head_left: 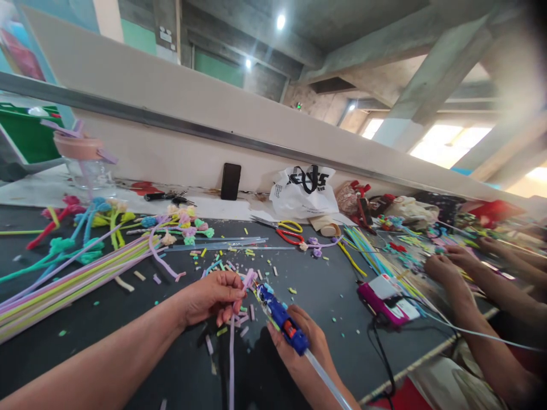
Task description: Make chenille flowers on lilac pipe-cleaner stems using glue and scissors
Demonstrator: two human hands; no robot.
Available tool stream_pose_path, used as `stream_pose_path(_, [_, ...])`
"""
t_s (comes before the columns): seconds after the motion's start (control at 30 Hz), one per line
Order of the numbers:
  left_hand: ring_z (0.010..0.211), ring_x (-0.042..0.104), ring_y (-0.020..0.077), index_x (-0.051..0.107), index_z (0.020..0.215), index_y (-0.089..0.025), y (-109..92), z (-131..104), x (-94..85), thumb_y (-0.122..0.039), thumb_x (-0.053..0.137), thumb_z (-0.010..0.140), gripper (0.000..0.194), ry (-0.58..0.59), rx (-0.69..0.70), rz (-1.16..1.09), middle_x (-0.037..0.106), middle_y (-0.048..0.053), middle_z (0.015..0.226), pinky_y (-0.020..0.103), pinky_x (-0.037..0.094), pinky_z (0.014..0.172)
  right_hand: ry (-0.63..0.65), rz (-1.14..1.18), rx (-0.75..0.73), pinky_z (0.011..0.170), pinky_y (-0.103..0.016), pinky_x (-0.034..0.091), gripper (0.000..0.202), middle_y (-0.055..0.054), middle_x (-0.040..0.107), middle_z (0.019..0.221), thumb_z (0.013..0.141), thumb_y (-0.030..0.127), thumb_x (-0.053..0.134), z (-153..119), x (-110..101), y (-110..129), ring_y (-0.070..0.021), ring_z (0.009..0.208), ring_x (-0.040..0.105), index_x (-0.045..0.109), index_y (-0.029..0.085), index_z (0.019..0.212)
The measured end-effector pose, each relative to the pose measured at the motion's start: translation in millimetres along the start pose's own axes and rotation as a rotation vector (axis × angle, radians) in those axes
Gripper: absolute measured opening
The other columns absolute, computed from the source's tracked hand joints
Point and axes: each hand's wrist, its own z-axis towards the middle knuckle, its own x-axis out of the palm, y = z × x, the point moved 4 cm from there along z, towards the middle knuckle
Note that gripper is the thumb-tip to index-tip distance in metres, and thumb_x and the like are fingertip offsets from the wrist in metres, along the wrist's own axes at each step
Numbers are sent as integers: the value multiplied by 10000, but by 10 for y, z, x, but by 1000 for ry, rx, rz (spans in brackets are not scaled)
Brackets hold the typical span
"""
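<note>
My left hand (pixel 222 296) pinches a lilac fuzzy stem (pixel 232 353), whose folded upper end sticks up by the fingertips and whose length hangs down toward the near edge. In my right hand (pixel 305 339) is a blue glue gun (pixel 280 316), a clear glue stick (pixel 327 373) coming out of its back. The gun's nozzle points up and left, right beside the folded lilac end; whether they touch I cannot tell. Short cut pieces of stem (pixel 252 312) lie around and beneath my hands on the dark table (pixel 141 353).
Long pastel stems (pixel 85 267) and fuzzy flowers (pixel 188 219) lie left. Scissors (pixel 289 234), a phone (pixel 231 181) and a white bag (pixel 304 193) are farther back. A magenta box (pixel 384 302) with cables sits right, near other people's hands (pixel 448 267).
</note>
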Motion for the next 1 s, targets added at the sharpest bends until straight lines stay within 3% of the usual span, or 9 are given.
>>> stream_pose_path(0.2, [344,515,65,515,707,-141,8,19,-1,-242,643,711,163,-9,-10,0,613,5,554,124,384,295,3,45,-55,530,-200,464,64,-16,581,685,725,228,547,-41,25,-15,-126,566,572,527,207,667])
stream_pose_path(0.77, [348,523,64,502,724,-137,38,40,-5,-231,616,743,149,-15,1,3,620,7,554,122,399,298,11,74,-79,558,-187,458,41,-9,564,701,706,170,544,-105,112,-59,-110,584,561,511,195,702])
stream_pose_path(0.9, [345,508,56,495,720,-142,43,26,-9,-238,612,748,154,-23,-16,6,618,5,573,122,391,297,-5,15,-92,564,-201,463,55,-14,580,732,709,175,536,-95,-32,-139,-127,615,579,527,207,752])
stream_pose_path(1.0, [349,499,52,498,739,-146,35,21,-3,-238,617,744,151,-22,-18,6,614,1,586,124,385,298,-45,-121,-62,578,-237,469,132,-28,587,791,702,185,557,-37,-235,-399,-159,667,594,530,217,828])
